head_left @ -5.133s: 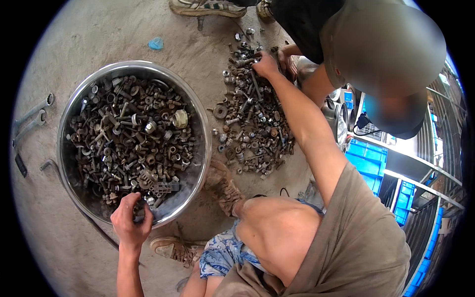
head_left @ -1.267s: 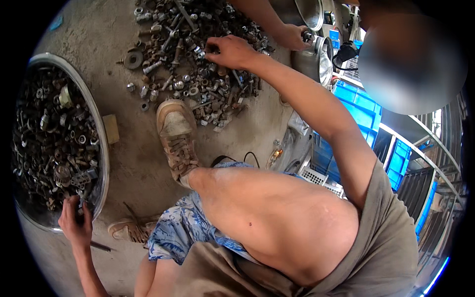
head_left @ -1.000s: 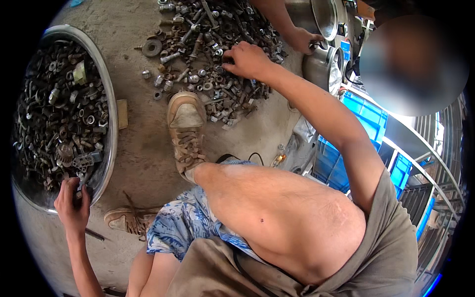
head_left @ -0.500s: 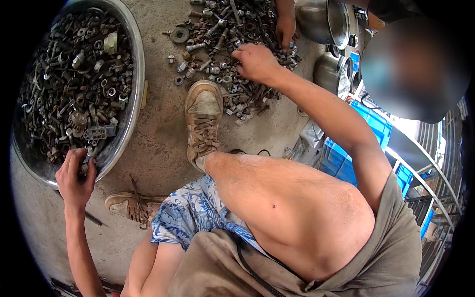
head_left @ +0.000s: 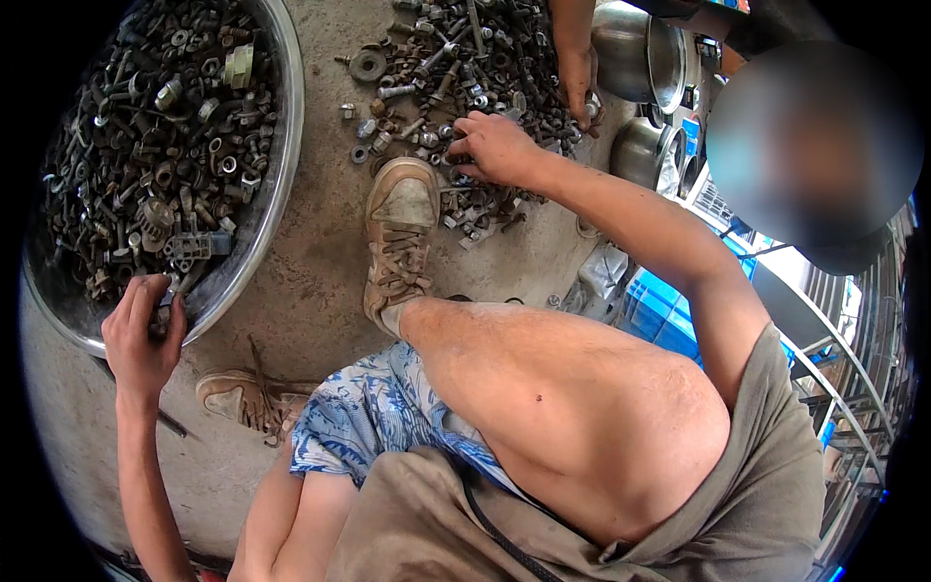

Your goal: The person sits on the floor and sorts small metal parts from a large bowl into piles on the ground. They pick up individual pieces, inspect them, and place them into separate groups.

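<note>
At the lower rim of a wide metal basin [head_left: 281,184], my left hand [head_left: 141,335] is curled around a small metal fastener [head_left: 162,318], partly hidden by the fingers. Mixed bolts, nuts and washers [head_left: 145,126] fill the basin. A light plastic connector-like piece [head_left: 199,244] and a toothed round part [head_left: 155,218] lie among them near that hand. My right hand [head_left: 499,150] is over a loose pile of fasteners [head_left: 456,78] on the floor, its fingers bent and apart at the near side of the pile. Nothing shows plainly between them.
Another person's hand [head_left: 579,92] is at the pile's right edge. Metal pots [head_left: 635,48] stand beyond it, with blue crates [head_left: 659,306] and a metal rack [head_left: 824,359] to the right. My shoe [head_left: 402,218] sits between basin and pile on the concrete floor [head_left: 301,262].
My right hand has shifted slightly left and down along the pile, its fingers spreading. The other person's hand has moved a little right. My left hand stays at the basin rim.
</note>
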